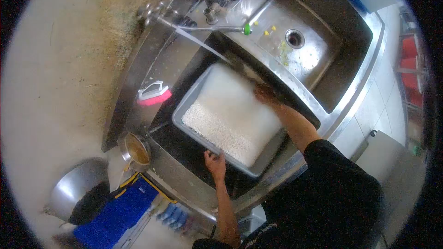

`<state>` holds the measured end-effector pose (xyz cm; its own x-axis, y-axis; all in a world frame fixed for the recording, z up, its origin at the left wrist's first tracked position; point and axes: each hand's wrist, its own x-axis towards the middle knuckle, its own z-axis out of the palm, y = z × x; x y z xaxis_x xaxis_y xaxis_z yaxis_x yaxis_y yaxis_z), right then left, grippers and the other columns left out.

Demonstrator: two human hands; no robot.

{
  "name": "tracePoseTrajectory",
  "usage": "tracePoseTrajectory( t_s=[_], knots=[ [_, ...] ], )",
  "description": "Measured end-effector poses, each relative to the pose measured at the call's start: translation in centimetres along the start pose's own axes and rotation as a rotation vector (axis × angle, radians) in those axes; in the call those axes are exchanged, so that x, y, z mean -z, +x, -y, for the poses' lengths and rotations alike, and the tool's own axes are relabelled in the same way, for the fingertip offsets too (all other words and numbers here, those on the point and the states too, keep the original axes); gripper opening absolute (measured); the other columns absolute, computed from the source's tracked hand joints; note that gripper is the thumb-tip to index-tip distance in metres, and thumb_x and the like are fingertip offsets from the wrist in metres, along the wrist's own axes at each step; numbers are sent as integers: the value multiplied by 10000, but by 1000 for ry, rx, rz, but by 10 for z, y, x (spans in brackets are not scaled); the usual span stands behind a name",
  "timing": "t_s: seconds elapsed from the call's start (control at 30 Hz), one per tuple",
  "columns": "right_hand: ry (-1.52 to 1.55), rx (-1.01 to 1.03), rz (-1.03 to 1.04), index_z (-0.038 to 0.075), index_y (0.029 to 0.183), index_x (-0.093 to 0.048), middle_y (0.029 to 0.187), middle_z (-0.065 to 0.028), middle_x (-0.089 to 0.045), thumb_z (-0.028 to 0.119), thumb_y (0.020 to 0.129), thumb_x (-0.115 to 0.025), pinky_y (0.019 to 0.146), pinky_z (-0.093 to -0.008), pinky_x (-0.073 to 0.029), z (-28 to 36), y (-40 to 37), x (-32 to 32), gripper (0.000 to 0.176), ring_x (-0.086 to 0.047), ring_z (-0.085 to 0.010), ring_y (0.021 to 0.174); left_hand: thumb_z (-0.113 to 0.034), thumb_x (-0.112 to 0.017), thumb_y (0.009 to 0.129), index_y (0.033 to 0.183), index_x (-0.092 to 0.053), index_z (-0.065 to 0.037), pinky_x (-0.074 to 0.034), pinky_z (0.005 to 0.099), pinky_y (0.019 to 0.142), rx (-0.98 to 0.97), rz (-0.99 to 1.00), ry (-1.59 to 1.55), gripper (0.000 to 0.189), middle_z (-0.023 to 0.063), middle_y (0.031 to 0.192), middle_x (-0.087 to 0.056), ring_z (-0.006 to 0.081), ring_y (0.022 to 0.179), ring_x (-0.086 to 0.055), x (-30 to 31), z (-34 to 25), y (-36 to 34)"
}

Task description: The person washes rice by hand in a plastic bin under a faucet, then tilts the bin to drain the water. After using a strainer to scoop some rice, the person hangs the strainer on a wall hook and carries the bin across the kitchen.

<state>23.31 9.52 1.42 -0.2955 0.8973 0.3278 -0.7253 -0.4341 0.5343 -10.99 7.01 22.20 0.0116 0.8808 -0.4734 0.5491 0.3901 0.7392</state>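
Note:
A grey rectangular tub (184, 130) sits tilted in the left sink basin. In it lies cloudy water over a bank of white grains (217, 130) that look like rice, heaped toward the near-left side. My left hand (215, 163) has its fingers curled on the tub's near-left rim. Across from it, my right hand (266, 95) grips the opposite rim; its fingers are partly blurred. From the faucet (203, 28), a white stream or strip runs down toward the tub's far edge.
Beyond the divider is a second basin (318, 60) with yellow scraps near its drain (294, 38). A pink-bristled scrub brush (154, 94) lies on the left ledge. A metal pot (134, 151), a large metal bowl (76, 189) and a blue crate (117, 216) stand at lower left.

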Motion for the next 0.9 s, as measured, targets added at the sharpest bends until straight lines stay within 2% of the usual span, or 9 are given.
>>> tracePoseTrajectory(
  t_s=[0.1, 0.23, 0.3, 0.33, 0.63, 0.8, 0.9],
  knots=[
    [52, -25, 2, -1, 1196, -503, 1027, -148, -587, 367, 901, -477, 753, -462, -515, -1, 1, -5, 473, -579, -248, 911, -56, -682, 787, 1030, -402, -3, -449, 304, 634, -8, 43, -9, 375, 100, 773, -588, 150, 713, -538, 0, -8, -2],
    [407, -141, 8, -10, 1196, -504, 1057, -155, -586, 371, 898, -482, 780, -478, -516, -8, 1, -19, 484, -580, -253, 948, -63, -682, 793, 1034, -397, -4, -448, 300, 628, 58, 58, -74, 378, 109, 801, -591, 155, 713, -537, -1, 5, 3],
    [-60, -1, -44, -15, 1168, -524, 1065, -166, -595, 368, 901, -481, 799, -462, -525, 1, 5, -12, 469, -588, -249, 925, -77, -686, 795, 1033, -396, -2, -447, 303, 614, 26, 82, -5, 383, 112, 795, -590, 154, 691, -534, -1, 4, 5],
    [-96, 22, -39, -15, 1168, -524, 1067, -167, -594, 367, 900, -482, 800, -462, -524, 3, 4, -11, 468, -588, -250, 927, -77, -686, 795, 1033, -396, -2, -447, 303, 614, 25, 82, -4, 383, 112, 795, -590, 154, 691, -534, -1, 4, 5],
    [-59, 80, -36, -16, 1164, -529, 1080, -172, -589, 357, 895, -487, 806, -465, -516, 9, 4, -3, 463, -584, -257, 938, -119, -696, 802, 1035, -389, -4, -439, 297, 575, 43, 89, -25, 402, 102, 758, -587, 140, 658, -523, -5, 3, 6],
    [-46, 84, -49, -17, 1163, -531, 1088, -175, -586, 352, 892, -490, 810, -466, -512, 11, 8, -1, 460, -582, -260, 944, -134, -690, 813, 1024, -380, 0, -438, 290, 568, 98, 105, -136, 398, 95, 749, -584, 128, 657, -532, -6, -25, -1],
    [-41, 86, -59, -17, 1162, -533, 1093, -177, -584, 349, 890, -492, 813, -467, -510, 12, 9, 0, 458, -581, -262, 948, -132, -694, 811, 1015, -378, -1, -441, 276, 549, 57, 113, -83, 398, 97, 741, -580, 126, 643, -536, -6, -12, 4]
  ],
)
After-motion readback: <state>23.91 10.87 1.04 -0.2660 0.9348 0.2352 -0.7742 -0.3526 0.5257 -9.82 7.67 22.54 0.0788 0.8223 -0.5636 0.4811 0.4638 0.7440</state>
